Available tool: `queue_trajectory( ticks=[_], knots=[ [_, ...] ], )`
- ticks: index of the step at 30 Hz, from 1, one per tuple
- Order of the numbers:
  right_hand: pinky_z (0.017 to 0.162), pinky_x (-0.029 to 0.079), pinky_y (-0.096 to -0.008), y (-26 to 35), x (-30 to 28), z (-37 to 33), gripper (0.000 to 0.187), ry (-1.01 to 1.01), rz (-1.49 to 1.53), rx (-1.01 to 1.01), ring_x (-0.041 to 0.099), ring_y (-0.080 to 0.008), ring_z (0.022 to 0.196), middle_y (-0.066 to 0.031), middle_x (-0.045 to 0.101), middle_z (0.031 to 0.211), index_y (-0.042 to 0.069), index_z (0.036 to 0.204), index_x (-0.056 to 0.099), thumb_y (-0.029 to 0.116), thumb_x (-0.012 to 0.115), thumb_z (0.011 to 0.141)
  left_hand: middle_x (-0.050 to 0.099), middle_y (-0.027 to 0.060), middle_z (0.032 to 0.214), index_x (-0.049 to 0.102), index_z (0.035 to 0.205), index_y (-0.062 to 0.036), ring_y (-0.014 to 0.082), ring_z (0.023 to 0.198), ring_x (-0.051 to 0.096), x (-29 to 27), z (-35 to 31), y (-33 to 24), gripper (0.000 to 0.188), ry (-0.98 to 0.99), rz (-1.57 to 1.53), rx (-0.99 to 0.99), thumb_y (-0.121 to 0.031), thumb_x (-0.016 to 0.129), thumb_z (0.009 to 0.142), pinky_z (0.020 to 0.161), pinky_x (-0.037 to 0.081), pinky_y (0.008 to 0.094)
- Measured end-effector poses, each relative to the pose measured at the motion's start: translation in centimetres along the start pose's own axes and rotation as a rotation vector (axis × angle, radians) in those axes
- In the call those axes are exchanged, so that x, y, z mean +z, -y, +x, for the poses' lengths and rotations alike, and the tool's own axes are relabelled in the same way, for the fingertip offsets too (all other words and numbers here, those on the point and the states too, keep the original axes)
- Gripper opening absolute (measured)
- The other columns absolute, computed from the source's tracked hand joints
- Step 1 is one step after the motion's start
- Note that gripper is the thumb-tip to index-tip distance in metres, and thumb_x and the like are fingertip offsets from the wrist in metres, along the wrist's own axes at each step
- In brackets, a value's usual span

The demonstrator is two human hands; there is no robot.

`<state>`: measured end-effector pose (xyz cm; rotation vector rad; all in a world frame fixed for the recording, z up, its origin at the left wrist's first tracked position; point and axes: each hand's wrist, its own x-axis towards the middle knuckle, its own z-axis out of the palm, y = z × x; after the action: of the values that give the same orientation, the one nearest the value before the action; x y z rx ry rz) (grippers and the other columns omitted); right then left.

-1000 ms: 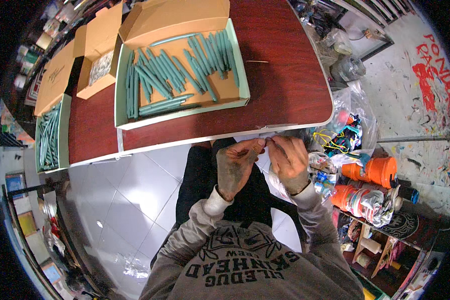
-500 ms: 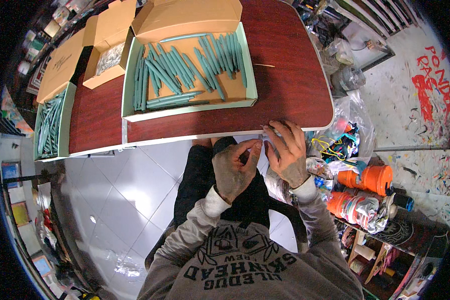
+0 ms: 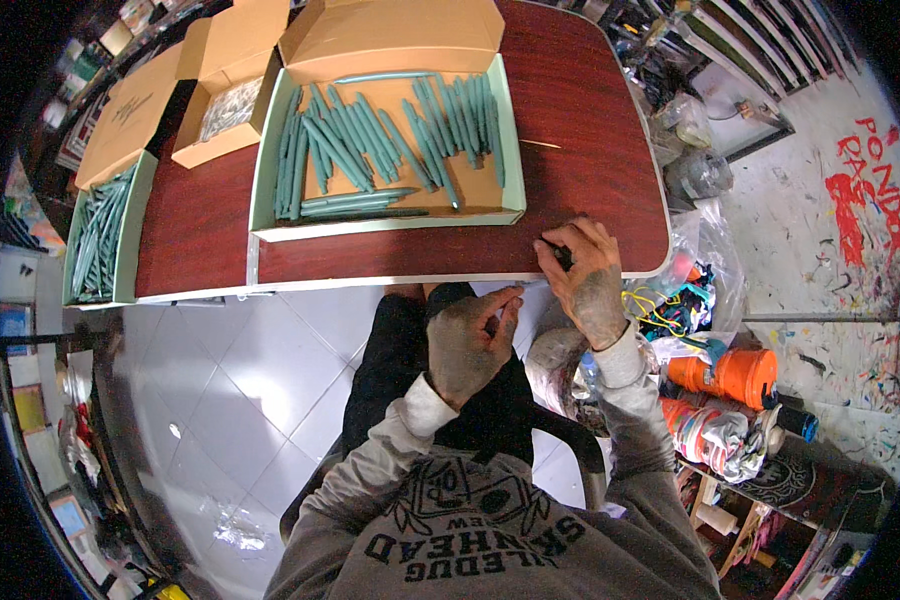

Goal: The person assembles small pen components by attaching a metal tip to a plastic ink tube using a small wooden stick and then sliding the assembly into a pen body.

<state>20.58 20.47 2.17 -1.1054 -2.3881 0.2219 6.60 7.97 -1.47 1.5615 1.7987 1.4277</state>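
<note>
My left hand (image 3: 468, 342) is over my lap just below the table edge, its thumb and forefinger pinched together; whatever sits between them is too small to make out. My right hand (image 3: 585, 272) rests at the front edge of the dark red table (image 3: 590, 130), fingers curled, with something dark in the gap between thumb and fingers that I cannot identify. Beyond the hands stands a large open box (image 3: 390, 229) with green sides, holding several loose green pen-like sticks (image 3: 345, 145). A thin pale stick (image 3: 540, 144) lies to its right.
Left of the large box stands a small cardboard box (image 3: 210, 148) of small clear or silvery pieces. Farther left, a green-sided box (image 3: 125, 245) holds more green sticks. At right are a clear plastic bag (image 3: 715, 250), orange cylinders (image 3: 725, 375) and a paint-marked wall (image 3: 820, 260).
My right hand has moved up and slightly right, away from my left hand and onto the table's edge, its fingers curling. My left hand stays nearly in place, still pinched. The view has shifted slightly.
</note>
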Motion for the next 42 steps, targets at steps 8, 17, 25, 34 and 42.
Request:
queue_trajectory(
  ticks=[8,17,25,34,42],
  knots=[
    [0.079,0.049,-0.0397,0.0,1.6,0.2,0.011,-0.135,-0.073,-0.065,0.062,-0.0318,0.087,-0.015,0.064,0.092,0.004,0.094,0.064,0.011,0.065,0.086,0.072,0.0149,0.082,0.071,0.11,-0.0052,0.026,0.064,0.07,-0.5,0.8,-1.0,0.025,-0.036,-0.035,-0.057,-0.019,0.068,0.089,0.057,0.053,0.0347],
    [0.072,0.047,-0.025,9.2,-4.1,-1.8,0.014,-0.132,1.282,0.642,0.058,-0.0102,0.08,-0.0018,0.065,0.089,0.002,0.103,0.064,0.014,0.063,0.097,0.073,0.01,0.093,0.07,0.111,-0.0043,0.025,0.077,0.071,-4.7,2.2,-4.4,0.029,-0.062,-0.052,0.227,-0.018,0.073,0.086,0.074,0.053,0.0362],
    [0.055,0.047,-0.0261,11.3,-5.9,-2.0,0.017,0.039,1.392,0.545,0.058,-0.0106,0.064,-0.004,0.064,0.083,-0.001,0.107,0.062,0.011,0.064,0.096,0.07,0.0126,0.074,0.071,0.099,-0.002,0.0258,0.059,0.066,-8.7,0.9,-5.9,0.015,-0.128,-0.242,0.071,-0.01,0.071,0.086,0.054,0.05,0.0303],
    [0.066,0.046,-0.0205,12.6,-5.9,-2.3,0.006,0.122,0.934,0.199,0.058,-0.009,0.08,-0.0055,0.063,0.09,-0.002,0.098,0.065,0.0,0.065,0.092,0.062,0.0084,0.062,0.071,0.094,-0.0047,0.0251,0.052,0.06,-11.2,0.2,-5.3,0.018,-0.024,-0.101,0.189,-0.015,0.076,0.08,0.055,0.046,0.0333],
    [0.073,0.051,-0.0283,12.4,-6.6,-1.8,0.024,0.407,1.33,0.429,0.064,-0.0133,0.082,-0.0079,0.067,0.092,-0.004,0.102,0.064,0.017,0.053,0.103,0.065,0.0056,0.067,0.07,0.086,-0.0151,0.0275,0.061,0.063,-13.6,0.8,-5.0,0.013,0.064,-0.071,0.218,-0.025,0.075,0.079,0.054,0.048,0.0374]
  ],
)
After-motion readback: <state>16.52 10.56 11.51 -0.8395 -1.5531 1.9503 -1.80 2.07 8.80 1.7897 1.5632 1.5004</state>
